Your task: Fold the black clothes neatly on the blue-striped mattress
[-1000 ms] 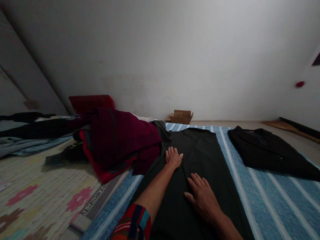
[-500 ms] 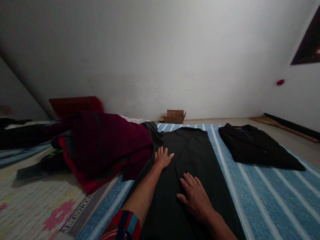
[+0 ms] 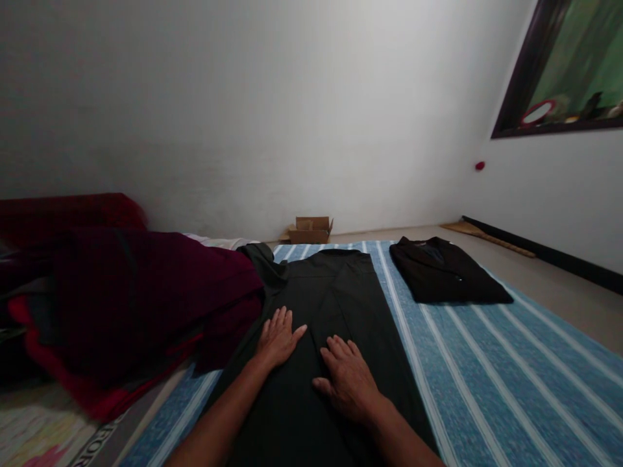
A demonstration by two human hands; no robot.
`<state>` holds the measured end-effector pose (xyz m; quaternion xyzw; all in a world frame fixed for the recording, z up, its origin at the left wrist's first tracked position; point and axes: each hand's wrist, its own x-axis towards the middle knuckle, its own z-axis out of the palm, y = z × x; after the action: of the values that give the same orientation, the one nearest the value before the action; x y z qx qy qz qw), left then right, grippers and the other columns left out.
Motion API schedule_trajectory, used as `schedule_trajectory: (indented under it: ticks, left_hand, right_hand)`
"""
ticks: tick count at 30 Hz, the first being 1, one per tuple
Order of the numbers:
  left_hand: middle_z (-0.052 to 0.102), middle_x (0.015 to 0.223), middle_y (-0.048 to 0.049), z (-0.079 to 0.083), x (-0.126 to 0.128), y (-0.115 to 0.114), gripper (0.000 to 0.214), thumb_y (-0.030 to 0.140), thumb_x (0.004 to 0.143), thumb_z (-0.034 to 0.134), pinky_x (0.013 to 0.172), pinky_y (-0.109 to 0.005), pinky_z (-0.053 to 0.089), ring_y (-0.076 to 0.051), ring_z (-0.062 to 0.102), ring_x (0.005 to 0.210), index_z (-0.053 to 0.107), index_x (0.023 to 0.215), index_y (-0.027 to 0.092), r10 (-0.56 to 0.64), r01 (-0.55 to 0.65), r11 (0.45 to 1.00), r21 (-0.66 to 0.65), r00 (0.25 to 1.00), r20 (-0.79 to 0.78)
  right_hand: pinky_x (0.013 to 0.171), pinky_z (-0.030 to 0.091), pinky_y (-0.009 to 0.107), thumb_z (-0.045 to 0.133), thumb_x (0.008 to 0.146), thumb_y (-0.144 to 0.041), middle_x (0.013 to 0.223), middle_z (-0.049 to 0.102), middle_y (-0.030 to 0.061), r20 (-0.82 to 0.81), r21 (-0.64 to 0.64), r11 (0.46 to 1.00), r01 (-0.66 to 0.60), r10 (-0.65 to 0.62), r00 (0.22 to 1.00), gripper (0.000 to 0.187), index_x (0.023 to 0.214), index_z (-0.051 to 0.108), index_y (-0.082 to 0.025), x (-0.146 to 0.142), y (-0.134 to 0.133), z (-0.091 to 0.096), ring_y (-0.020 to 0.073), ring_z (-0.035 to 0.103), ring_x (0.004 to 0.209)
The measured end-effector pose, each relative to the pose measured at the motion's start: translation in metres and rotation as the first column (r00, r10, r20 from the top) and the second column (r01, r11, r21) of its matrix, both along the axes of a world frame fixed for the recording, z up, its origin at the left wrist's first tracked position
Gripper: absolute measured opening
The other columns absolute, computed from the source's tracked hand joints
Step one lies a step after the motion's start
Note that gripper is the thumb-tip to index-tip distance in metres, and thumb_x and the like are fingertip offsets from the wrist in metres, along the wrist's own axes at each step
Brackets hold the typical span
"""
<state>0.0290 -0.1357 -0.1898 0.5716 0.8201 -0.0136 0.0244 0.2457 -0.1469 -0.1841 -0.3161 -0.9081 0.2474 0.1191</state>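
A dark green-grey shirt (image 3: 360, 292) lies spread lengthwise in front of me, its collar end far away and one sleeve folded in over the body. Flat on its left half rests my left hand (image 3: 280, 337), fingers stretched and thumb apart. My right hand (image 3: 348, 376) lies on the shirt's middle, near the folded sleeve, with its fingers out and nothing in them. Part of the shirt at the far left bunches up against a maroon garment (image 3: 160, 292) in a heap.
A folded dark garment (image 3: 448, 272) lies right on the blue striped sheet (image 3: 487, 363). An open cardboard box (image 3: 311, 230) stands by the wall. A red bundle (image 3: 73, 211) sits behind the clothes heap. A floral mat (image 3: 43, 421) is at lower left; a window (image 3: 569, 71) is upper right.
The view has turned to the right. My left hand has slid back along the shirt toward me, nearly level with my right hand. Both hands stay flat on the cloth.
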Motion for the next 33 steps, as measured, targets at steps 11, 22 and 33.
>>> schedule_trajectory:
  ticks: [11,22,33]
  left_hand:
    - [0.022,0.148,-0.0154,0.011,0.013,-0.024,0.073,0.056,0.088,0.017,0.108,-0.043,0.018,-0.026,0.013,0.138,0.033,0.138,0.005,-0.001,0.001,1.000,0.013,1.000,-0.025]
    - [0.019,0.149,-0.0140,0.001,0.022,-0.049,0.076,0.060,0.087,0.017,0.110,-0.044,0.014,-0.026,0.010,0.138,0.028,0.141,0.007,0.015,-0.015,1.000,-0.009,0.999,-0.028]
    - [0.021,0.148,-0.0143,-0.007,0.020,-0.052,0.077,0.061,0.087,0.016,0.109,-0.045,0.014,-0.026,0.014,0.138,0.030,0.140,0.007,0.000,0.001,0.998,0.062,1.000,-0.014]
  right_hand:
    - [0.109,0.012,0.045,0.040,0.087,-0.049,0.145,0.031,0.0127,0.022,0.024,1.000,0.005,-0.006,1.000,0.057,0.134,0.041,-0.015,0.000,-0.001,-0.003,0.0265,0.021,0.135]
    - [0.109,0.013,0.043,0.038,0.088,-0.047,0.145,0.031,0.0116,0.083,0.052,0.999,0.002,-0.007,0.997,0.057,0.135,0.041,-0.015,0.001,-0.001,-0.010,0.0259,0.021,0.135]
    - [0.109,0.014,0.042,0.034,0.089,-0.051,0.145,0.031,0.0120,0.088,0.060,0.998,-0.005,-0.001,0.996,0.059,0.135,0.042,-0.015,0.003,-0.002,-0.009,0.0257,0.022,0.135]
